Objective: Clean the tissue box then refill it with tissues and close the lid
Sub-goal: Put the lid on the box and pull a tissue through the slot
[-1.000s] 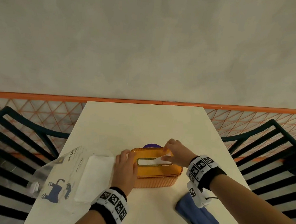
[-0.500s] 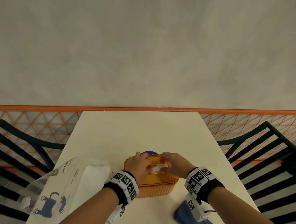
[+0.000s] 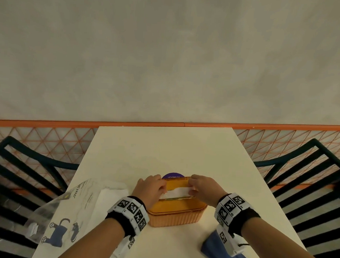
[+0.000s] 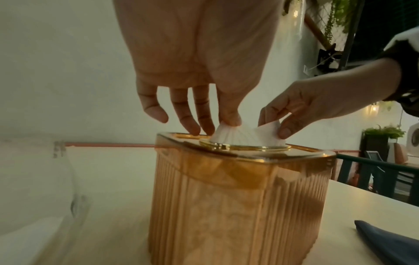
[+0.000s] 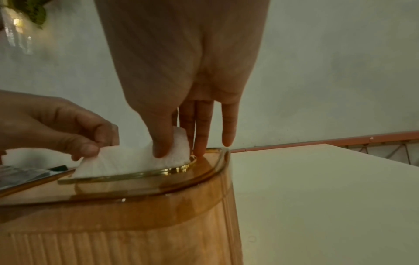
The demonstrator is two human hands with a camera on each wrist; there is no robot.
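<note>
Pinching the tissue (image 3: 176,192) above the lid slot (image 4: 244,148), left hand (image 3: 150,189) and right hand (image 3: 203,187) each grip one end.

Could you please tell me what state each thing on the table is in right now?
Amber ribbed plastic tissue box: upright, lid closed.
White tissue: sticking up through the gold-rimmed slot, pinched at both ends.
Left hand: pinching the tissue.
Right hand: pinching the tissue.
Clear plastic tissue pack: lying flat, opened.
Blue cloth: lying crumpled.

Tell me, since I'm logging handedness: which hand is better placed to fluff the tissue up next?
Either; the left hand and right hand each pinch one end of the tissue.
</note>
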